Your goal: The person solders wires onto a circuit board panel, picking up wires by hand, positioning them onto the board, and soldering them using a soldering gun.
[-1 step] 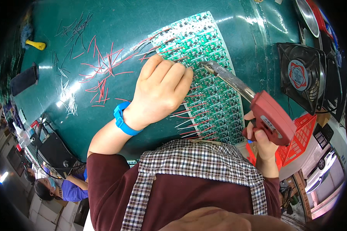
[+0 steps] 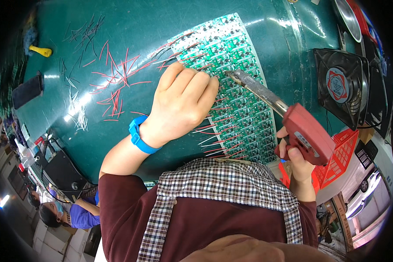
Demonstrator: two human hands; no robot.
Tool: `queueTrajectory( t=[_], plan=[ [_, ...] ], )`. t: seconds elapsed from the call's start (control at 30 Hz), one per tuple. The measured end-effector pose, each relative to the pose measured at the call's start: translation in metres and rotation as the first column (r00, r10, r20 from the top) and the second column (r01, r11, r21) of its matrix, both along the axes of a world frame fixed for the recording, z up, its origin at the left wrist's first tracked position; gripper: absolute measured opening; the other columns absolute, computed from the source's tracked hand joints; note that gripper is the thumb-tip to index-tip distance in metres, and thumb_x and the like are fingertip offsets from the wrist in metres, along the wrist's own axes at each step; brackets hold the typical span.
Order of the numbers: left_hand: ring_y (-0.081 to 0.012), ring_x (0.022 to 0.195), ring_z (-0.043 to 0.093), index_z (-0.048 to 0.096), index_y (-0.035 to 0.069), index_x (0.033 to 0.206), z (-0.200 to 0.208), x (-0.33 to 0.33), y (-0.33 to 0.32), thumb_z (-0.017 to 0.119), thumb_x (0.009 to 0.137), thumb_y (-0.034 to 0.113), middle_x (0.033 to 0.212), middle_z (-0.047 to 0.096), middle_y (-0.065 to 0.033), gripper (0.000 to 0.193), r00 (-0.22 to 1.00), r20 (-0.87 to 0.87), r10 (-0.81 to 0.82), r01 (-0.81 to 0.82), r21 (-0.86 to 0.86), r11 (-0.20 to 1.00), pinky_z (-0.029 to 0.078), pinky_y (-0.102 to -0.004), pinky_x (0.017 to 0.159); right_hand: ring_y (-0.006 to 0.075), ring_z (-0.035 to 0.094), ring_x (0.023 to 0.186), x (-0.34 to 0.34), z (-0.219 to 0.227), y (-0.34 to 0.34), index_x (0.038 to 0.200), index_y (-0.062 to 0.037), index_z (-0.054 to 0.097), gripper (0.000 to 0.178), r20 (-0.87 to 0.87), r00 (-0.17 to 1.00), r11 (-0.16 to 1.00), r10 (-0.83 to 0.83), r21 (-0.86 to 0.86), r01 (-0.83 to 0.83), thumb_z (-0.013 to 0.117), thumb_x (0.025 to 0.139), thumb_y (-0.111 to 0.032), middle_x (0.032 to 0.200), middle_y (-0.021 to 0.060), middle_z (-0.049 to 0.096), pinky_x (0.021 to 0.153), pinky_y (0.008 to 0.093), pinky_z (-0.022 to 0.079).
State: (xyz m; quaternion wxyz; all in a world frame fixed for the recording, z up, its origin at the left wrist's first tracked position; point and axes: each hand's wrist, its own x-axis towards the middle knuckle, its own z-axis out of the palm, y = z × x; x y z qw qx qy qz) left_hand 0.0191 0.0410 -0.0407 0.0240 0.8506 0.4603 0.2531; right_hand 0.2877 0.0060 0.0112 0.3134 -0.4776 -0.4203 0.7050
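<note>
One circuit-board panel (image 2: pixel 249 102) lies on the worktop (image 2: pixel 148 26), long axis running away from you, partly beneath your nearer left grip (image 2: pixel 181 98) (hold hidden, can't tell), your right grip (image 2: pixel 296 160) clasping the soldering gun (image 2: pixel 308 135).

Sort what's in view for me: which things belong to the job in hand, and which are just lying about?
In the job:
red soldering gun, in the right hand
circuit boards, partly under the left hand
red wires
white wires
black wires, probably

Apparently just lying about:
phone
yellow handle
red basket
</note>
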Motion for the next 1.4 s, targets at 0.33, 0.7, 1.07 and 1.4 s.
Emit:
queueTrajectory(
  t=[0.33, 0.7, 1.07, 1.4],
  plan=[
    [-0.0164, 0.065, 0.050, 0.062, 0.003, 0.085, -0.001, 0.001, 0.001, 0.056, 0.059, 0.008, 0.071, 0.050, -0.0032, 0.027, 1.000, -0.020, 0.007, -0.006, 0.042, 0.999, 0.039, -0.0320, 0.063, 0.0091, 0.046, 0.062, 0.000, 0.001, -0.002, 0.111, 0.0022, 0.049, 0.041, 0.017, 0.999, 0.999, -0.049, -0.010, 0.049, 0.064, 0.077, -0.014, 0.095, 0.0106, 0.056, 0.054, 0.0210, 0.038],
    [-0.0193, 0.066, 0.052, 0.061, -0.001, 0.081, -0.003, 0.005, -0.006, 0.057, 0.052, 0.007, 0.069, 0.051, -0.0047, 0.030, 0.996, 0.048, -0.072, 0.068, 0.083, 0.994, 0.044, -0.0331, 0.062, 0.0095, 0.046, 0.063, 0.010, -0.001, -0.012, 0.108, 0.0028, 0.049, 0.039, -0.014, 0.999, 0.997, -0.035, -0.065, 0.034, 0.065, 0.076, -0.013, 0.090, 0.0086, 0.055, 0.055, 0.0221, 0.038],
    [-0.0194, 0.077, 0.052, 0.059, 0.001, 0.079, 0.004, 0.003, -0.004, 0.058, 0.058, 0.007, 0.073, 0.049, -0.0058, 0.021, 0.991, -0.027, -0.128, 0.128, -0.011, 0.992, 0.043, -0.0325, 0.072, 0.0106, 0.051, 0.069, 0.013, 0.002, -0.015, 0.106, 0.0010, 0.050, 0.038, 0.051, 0.999, 0.995, -0.017, -0.101, 0.022, 0.067, 0.075, -0.014, 0.086, 0.0066, 0.054, 0.058, 0.0225, 0.042],
    [-0.0219, 0.071, 0.051, 0.060, -0.002, 0.083, 0.006, 0.004, -0.001, 0.057, 0.056, 0.006, 0.073, 0.048, -0.0072, 0.028, 0.988, 0.027, -0.154, 0.155, -0.062, 0.986, 0.043, -0.0341, 0.064, 0.0110, 0.047, 0.053, 0.003, -0.002, -0.015, 0.097, 0.0044, 0.050, 0.046, 0.215, 0.977, 1.000, -0.006, 0.010, 0.005, 0.063, 0.077, -0.035, 0.071, 0.0070, 0.051, 0.047, 0.0233, 0.037]
  ],
)
